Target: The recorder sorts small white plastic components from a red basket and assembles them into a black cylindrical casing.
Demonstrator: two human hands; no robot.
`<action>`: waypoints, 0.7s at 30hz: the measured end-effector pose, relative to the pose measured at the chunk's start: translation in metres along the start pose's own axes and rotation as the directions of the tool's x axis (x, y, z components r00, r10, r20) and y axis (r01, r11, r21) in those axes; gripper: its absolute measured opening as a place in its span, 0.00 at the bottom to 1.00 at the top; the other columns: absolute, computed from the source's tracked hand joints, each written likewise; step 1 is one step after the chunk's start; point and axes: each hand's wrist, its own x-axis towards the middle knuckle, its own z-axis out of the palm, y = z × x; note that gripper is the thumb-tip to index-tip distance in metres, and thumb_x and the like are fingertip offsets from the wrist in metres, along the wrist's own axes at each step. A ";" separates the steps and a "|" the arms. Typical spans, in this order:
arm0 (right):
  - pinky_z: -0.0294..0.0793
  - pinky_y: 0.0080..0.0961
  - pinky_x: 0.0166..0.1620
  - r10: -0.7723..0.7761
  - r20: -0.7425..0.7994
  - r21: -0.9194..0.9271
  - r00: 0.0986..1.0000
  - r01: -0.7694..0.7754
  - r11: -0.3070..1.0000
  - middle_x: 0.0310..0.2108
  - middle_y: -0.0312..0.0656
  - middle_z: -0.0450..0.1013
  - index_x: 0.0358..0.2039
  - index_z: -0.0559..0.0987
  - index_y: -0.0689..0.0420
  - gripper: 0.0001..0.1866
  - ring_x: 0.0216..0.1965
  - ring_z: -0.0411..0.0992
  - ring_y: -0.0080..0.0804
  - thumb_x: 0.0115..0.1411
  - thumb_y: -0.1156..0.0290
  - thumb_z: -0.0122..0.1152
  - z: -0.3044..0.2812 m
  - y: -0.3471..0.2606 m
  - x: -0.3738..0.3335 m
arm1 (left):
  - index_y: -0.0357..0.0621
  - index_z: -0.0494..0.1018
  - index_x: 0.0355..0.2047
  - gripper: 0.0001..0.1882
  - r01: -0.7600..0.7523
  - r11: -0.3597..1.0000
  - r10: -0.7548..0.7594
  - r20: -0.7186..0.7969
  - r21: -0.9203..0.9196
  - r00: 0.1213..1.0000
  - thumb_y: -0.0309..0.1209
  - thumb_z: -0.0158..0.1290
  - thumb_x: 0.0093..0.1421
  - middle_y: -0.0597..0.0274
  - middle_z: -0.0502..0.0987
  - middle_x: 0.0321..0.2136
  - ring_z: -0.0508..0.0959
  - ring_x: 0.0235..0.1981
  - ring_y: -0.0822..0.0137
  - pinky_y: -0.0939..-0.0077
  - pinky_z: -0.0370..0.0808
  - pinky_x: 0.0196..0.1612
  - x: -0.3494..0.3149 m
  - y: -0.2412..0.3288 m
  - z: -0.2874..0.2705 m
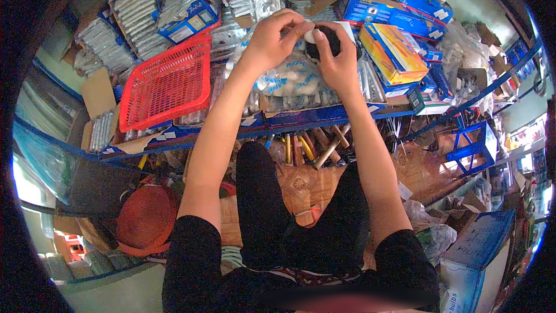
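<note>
Both my hands meet above the shelf at a small white round piece (310, 36), too small to name more exactly. My left hand (273, 39) is closed, with thumb and fingertips pinching the piece from the left. My right hand (340, 61) is curled, its thumb and forefinger tips at the piece's right side. A dark round object (331, 39) shows in the gap between the right thumb and forefinger; whether the hand touches it I cannot tell. Below my hands lies a clear plastic bag (289, 81) with blue print and pale pieces inside.
A red plastic basket (165, 84) sits left on the shelf. Opened boxes of wrapped sticks (136, 8) line the back. A yellow-orange box (394, 52) lies to the right. Long-handled tools (330, 150) stand below the shelf. An orange round object (147, 217) is at lower left.
</note>
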 end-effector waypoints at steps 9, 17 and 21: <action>0.74 0.27 0.48 0.067 -0.050 0.059 0.996 -0.064 0.996 0.38 0.43 0.79 0.46 0.79 0.62 0.13 0.41 0.75 0.28 0.71 0.65 0.61 0.001 0.006 0.001 | 0.45 0.78 0.55 0.21 0.013 0.998 -0.006 0.102 -0.068 0.995 0.26 0.64 0.61 0.56 0.81 0.49 0.81 0.50 0.61 0.70 0.77 0.53 -0.004 0.005 -0.005; 0.75 0.29 0.48 0.004 -0.025 0.021 1.000 -0.003 1.000 0.38 0.45 0.80 0.44 0.79 0.62 0.13 0.41 0.77 0.31 0.69 0.65 0.64 -0.003 0.010 0.002 | 0.40 0.81 0.44 0.11 -0.069 0.993 0.065 0.035 0.098 0.997 0.32 0.63 0.64 0.54 0.81 0.46 0.81 0.49 0.56 0.67 0.77 0.53 -0.002 -0.003 0.000; 0.75 0.29 0.49 -0.011 -0.024 -0.023 1.000 0.010 1.000 0.38 0.46 0.80 0.44 0.79 0.62 0.13 0.41 0.77 0.33 0.68 0.65 0.65 -0.003 0.006 0.001 | 0.37 0.80 0.41 0.11 -0.058 0.997 0.059 -0.030 0.051 0.998 0.33 0.62 0.66 0.55 0.81 0.43 0.82 0.46 0.61 0.69 0.77 0.50 0.000 -0.005 -0.002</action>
